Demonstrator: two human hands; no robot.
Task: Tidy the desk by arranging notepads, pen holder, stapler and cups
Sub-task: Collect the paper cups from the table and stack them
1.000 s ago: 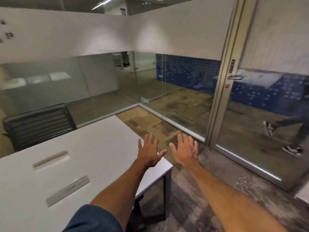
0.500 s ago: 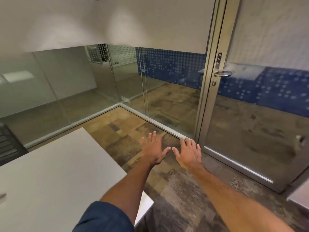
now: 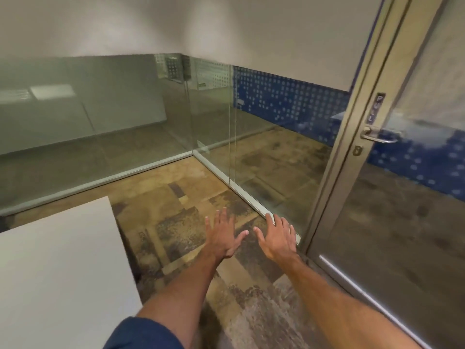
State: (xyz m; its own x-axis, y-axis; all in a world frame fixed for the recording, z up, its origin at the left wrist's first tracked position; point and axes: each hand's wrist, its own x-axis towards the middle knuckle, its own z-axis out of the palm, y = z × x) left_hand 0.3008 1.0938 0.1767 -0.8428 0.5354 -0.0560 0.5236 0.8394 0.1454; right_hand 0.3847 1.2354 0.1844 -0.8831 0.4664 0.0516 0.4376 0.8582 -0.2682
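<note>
Head view shows my left hand (image 3: 222,238) and right hand (image 3: 278,239) stretched out over the carpet (image 3: 176,222), fingers (image 3: 221,217) spread wide and holding nothing. The white table (image 3: 63,273) sits at my lower left, bare where I can see it. I count 2 hands, 1 table, 1 glass door (image 3: 392,222), and 0 notepads, pen holders, staplers or cups in sight. The risk, I judge: facing away from the table, I may reach blindly and knock things over.

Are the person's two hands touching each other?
Apart. The head view shows floor between the left hand and the right hand, thumbs close but not meeting.
</note>
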